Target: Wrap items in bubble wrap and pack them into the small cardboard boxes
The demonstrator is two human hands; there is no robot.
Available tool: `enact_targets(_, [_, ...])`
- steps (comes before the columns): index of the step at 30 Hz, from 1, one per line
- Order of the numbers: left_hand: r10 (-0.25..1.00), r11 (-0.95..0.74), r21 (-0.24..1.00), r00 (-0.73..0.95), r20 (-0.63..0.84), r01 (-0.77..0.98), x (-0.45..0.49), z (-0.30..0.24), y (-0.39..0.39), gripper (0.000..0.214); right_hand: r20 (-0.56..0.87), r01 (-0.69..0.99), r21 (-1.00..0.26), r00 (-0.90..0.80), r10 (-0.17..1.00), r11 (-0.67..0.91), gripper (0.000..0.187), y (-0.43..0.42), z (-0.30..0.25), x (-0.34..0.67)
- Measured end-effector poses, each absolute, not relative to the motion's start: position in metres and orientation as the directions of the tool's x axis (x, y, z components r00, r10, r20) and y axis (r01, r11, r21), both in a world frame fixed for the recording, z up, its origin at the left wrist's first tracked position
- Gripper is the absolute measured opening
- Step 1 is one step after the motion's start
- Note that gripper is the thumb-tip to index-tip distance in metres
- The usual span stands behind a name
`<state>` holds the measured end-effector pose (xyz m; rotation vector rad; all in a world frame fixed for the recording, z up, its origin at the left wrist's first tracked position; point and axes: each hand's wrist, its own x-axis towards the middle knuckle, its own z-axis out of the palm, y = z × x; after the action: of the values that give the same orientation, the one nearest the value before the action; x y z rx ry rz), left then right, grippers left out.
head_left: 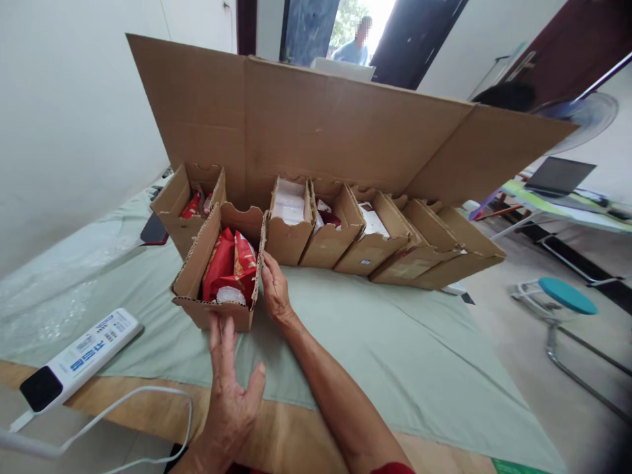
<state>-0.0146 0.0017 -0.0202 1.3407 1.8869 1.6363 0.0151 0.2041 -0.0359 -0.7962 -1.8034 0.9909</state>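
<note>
A small open cardboard box (pixel 197 270) sits nearest me on the green cloth, holding red packets (pixel 232 263) and a clear wrapped item. My left hand (pixel 230 395) is open, fingers stretched up, its fingertips at the box's front wall. My right hand (pixel 274 286) rests against the box's right side, fingers flat along the cardboard edge. Neither hand holds anything. Behind, a row of similar open boxes (pixel 345 230) holds white and red packets.
A large flattened cardboard sheet (pixel 316 125) stands behind the boxes. A white power strip (pixel 74 359) with its cable lies at the left. A dark phone (pixel 154 230) lies at the back left. A stool (pixel 567 296), a fan and a laptop stand to the right. A person is in the doorway.
</note>
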Motion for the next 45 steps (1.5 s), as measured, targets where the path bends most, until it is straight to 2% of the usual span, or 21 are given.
enact_targets(6, [0.807, -0.099, 0.873, -0.475, 0.352, 0.478, -0.04, -0.016, 0.055, 0.085, 0.28, 0.234, -0.903, -0.314, 0.907, 0.359, 0.036, 0.206, -0.062, 0.027])
enact_targets(14, [0.804, -0.022, 0.86, -0.502, 0.319, 0.51, -0.079, 0.0, 0.164, 0.08, 0.242, 0.222, -0.925, -0.282, 0.928, 0.309, 0.031, 0.212, -0.062, 0.027])
enact_targets(17, [0.84, -0.011, 0.81, -0.434, 0.326, 0.586, -0.068, -0.016, 0.156, 0.074, 0.238, 0.213, -0.929, -0.284, 0.929, 0.303, 0.031, 0.213, -0.063, 0.027])
enact_targets(21, [0.894, -0.01, 0.724, -0.318, 0.316, 0.69, -0.049, -0.056, 0.087, 0.066, 0.233, 0.214, -0.93, -0.284, 0.93, 0.298, 0.032, 0.211, -0.066, 0.027])
enact_targets(24, [0.934, -0.078, 0.487, -0.107, 0.341, 0.87, -0.039, -0.076, 0.026, 0.069, 0.25, 0.213, -0.923, -0.297, 0.921, 0.319, 0.031, 0.206, -0.067, 0.026])
enact_targets(26, [0.939, -0.124, 0.343, -0.003, 0.345, 0.931, -0.035, -0.079, -0.001, 0.07, 0.273, 0.217, -0.912, -0.315, 0.909, 0.349, 0.029, 0.2, -0.061, 0.024])
enact_targets(28, [0.929, -0.167, 0.247, 0.068, 0.363, 0.954, -0.033, -0.077, -0.014, 0.068, 0.322, 0.223, -0.883, -0.35, 0.88, 0.412, 0.027, 0.194, -0.047, 0.017])
enact_targets(30, [0.918, -0.195, 0.212, 0.102, 0.382, 0.958, -0.034, -0.073, -0.017, 0.065, 0.389, 0.211, -0.84, -0.409, 0.825, 0.501, 0.025, 0.191, -0.022, 0.004])
enact_targets(33, [0.915, -0.201, 0.243, 0.093, 0.393, 0.949, -0.036, -0.07, -0.013, 0.058, 0.522, 0.188, -0.689, -0.541, 0.659, 0.7, 0.032, 0.197, 0.029, -0.034])
enact_targets(35, [0.915, -0.199, 0.284, 0.074, 0.397, 0.938, -0.037, -0.071, -0.012, 0.052, 0.524, 0.268, -0.541, -0.635, 0.569, 0.797, 0.044, 0.206, 0.063, -0.068])
enact_targets(37, [0.912, -0.193, 0.326, 0.047, 0.407, 0.926, -0.036, -0.074, -0.012, 0.048, 0.401, 0.439, -0.401, -0.704, 0.585, 0.804, 0.05, 0.216, 0.088, -0.1])
enact_targets(40, [0.897, -0.178, 0.398, -0.018, 0.442, 0.9, -0.035, -0.08, -0.013, 0.042, 0.214, 0.602, -0.234, -0.734, 0.644, 0.764, 0.036, 0.225, 0.104, -0.13])
enact_targets(42, [0.881, -0.173, 0.454, -0.069, 0.468, 0.874, -0.036, -0.082, -0.013, 0.039, 0.196, 0.585, -0.213, -0.759, 0.621, 0.783, 0.031, 0.222, 0.102, -0.13])
enact_targets(45, [0.855, -0.164, 0.538, -0.153, 0.495, 0.827, -0.036, -0.08, -0.013, 0.031, 0.255, 0.482, -0.282, -0.796, 0.549, 0.83, 0.026, 0.204, 0.092, -0.105])
